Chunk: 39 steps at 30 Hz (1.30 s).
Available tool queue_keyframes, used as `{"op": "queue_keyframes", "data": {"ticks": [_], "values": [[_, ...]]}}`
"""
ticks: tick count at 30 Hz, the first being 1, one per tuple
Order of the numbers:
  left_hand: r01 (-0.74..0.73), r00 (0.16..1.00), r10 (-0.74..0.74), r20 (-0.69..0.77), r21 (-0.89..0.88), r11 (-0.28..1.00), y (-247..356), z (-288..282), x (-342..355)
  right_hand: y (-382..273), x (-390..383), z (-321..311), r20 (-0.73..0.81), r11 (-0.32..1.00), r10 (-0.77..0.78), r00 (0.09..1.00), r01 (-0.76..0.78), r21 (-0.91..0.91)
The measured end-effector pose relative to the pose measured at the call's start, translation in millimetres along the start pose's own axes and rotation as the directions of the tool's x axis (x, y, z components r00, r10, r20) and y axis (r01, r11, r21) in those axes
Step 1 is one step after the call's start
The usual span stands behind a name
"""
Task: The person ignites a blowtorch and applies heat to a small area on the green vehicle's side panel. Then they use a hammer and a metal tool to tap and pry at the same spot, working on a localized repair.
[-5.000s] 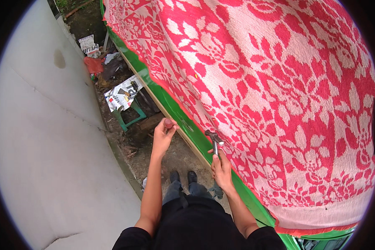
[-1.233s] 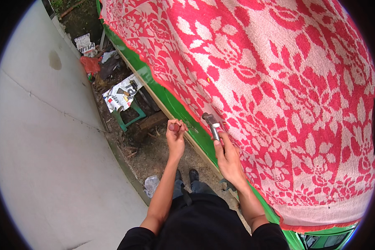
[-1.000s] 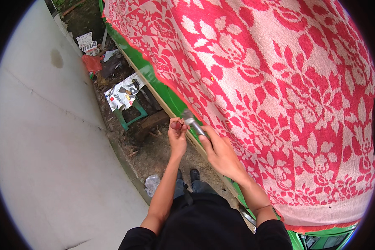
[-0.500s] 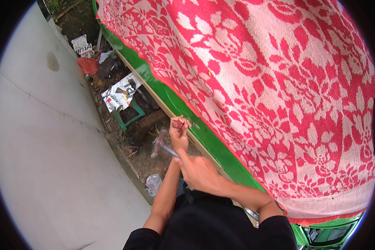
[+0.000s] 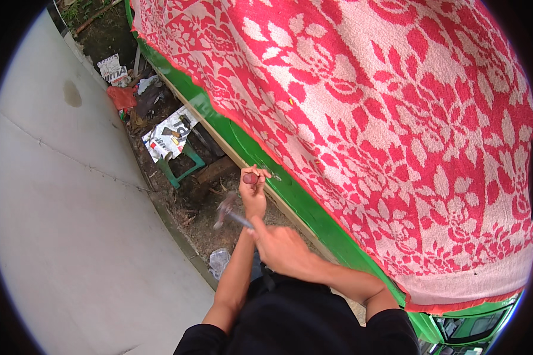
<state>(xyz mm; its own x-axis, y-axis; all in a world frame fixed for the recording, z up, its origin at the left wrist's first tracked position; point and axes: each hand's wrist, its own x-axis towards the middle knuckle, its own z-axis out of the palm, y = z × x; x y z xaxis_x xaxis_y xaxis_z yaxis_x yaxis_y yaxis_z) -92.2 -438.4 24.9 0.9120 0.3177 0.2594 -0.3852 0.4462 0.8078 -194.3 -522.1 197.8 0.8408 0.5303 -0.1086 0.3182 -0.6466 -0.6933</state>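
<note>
My left hand (image 5: 254, 198) is closed round a tool with a round reddish-brown handle (image 5: 250, 178). Its handle end faces up, and I cannot make out what kind of tool it is. Fingers of this hand rest by the edge of a green panel (image 5: 314, 216), where small bare or scraped marks (image 5: 276, 176) show. My right hand (image 5: 284, 251) grips a hammer (image 5: 239, 220) by its grey shaft. The hammer's head is blurred by motion and hangs below and left of the tool's handle, apart from it.
A red and pale floral cloth (image 5: 397, 142) covers most of the green vehicle body. A wooden strip (image 5: 219, 139) runs along the panel's edge. Beyond it are a green stool (image 5: 189, 168) with printed sheets, plastic bags (image 5: 219, 260) and litter. A pale wall (image 5: 71, 207) stands on the left.
The hammer's head has shifted slightly down and left and is more blurred. My left hand holds the handle in nearly the same place. The view has shifted a little.
</note>
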Motion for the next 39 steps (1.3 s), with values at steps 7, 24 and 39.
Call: {"op": "queue_keyframes", "data": {"ticks": [7, 24, 39], "values": [[-0.029, 0.999, 0.028, 0.037, 0.041, 0.999, 2.7, -7.8, -3.3, -5.5, 5.8, 2.5, -0.126, 0.998, -0.053, 0.991, 0.055, 0.02], [0.046, 0.994, -0.039, 0.102, -0.071, 0.996, 2.1, -17.9, 8.2, 21.7, -6.1, -5.6, -0.098, 0.949, 0.312, 0.945, -0.306, 0.077], [0.139, 0.924, -0.201, 0.326, 0.204, 0.969, 42.9, -24.6, 19.8, 76.6, -43.4, -6.9, -0.301, 0.89, 0.394, 0.868, -0.278, 0.362]]}}
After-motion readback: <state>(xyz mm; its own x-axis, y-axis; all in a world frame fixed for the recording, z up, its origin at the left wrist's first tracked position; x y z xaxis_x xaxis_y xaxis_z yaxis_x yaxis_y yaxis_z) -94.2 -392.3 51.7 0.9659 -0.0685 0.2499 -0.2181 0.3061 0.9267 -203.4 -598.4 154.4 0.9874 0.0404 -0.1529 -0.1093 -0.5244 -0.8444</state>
